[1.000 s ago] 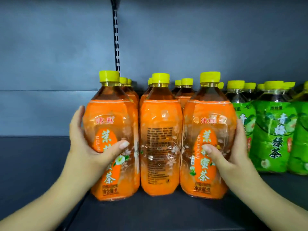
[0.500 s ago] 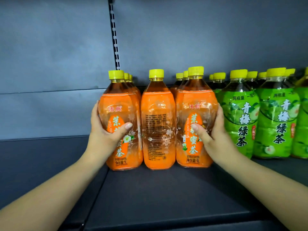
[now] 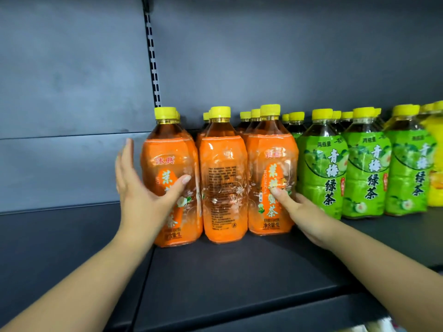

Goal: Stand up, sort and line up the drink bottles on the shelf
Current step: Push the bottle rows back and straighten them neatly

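Three orange tea bottles with yellow caps stand upright in a front row on the dark shelf (image 3: 239, 271): left bottle (image 3: 167, 149), middle bottle (image 3: 223, 188) with its back label facing me, right bottle (image 3: 271, 144). More orange bottles stand in rows behind them. My left hand (image 3: 141, 195) is beside the left bottle with fingers straight and slightly off its side, and only the thumb touches the label. My right hand (image 3: 304, 212) holds the right bottle low down, thumb on the front label. Its fingers are hidden between that bottle and the green bottles (image 3: 321, 168).
Rows of green tea bottles stand upright to the right of the orange ones, touching them. A yellow-labelled bottle (image 3: 435, 164) is at the far right edge. A slotted upright (image 3: 153, 68) runs up the grey back panel. Bare shelf lies to the left and in front.
The orange front row now sits farther back, against the green bottles. My left hand has loosened from the left bottle, fingers straightened. My right hand has slid lower on the right bottle.
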### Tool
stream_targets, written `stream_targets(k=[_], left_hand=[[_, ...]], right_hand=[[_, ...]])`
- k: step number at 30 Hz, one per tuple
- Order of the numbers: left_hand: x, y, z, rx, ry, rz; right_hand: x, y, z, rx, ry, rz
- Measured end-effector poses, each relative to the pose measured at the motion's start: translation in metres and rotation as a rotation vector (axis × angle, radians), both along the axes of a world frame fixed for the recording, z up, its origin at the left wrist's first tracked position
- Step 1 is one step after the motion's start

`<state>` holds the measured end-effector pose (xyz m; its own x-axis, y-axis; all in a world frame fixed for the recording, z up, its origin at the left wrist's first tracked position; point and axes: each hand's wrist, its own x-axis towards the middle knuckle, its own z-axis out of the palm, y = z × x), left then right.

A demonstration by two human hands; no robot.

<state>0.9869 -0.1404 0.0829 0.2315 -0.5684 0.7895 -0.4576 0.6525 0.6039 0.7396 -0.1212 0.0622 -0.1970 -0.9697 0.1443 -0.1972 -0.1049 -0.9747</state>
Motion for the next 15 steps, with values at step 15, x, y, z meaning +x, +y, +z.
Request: stream_targets(k=[15], left_hand=[[-0.122, 0.013, 0.062, 0.192, -0.132, 0.135]], right_hand=[[0.0, 0.025, 0.005, -0.392, 0.401, -0.168]])
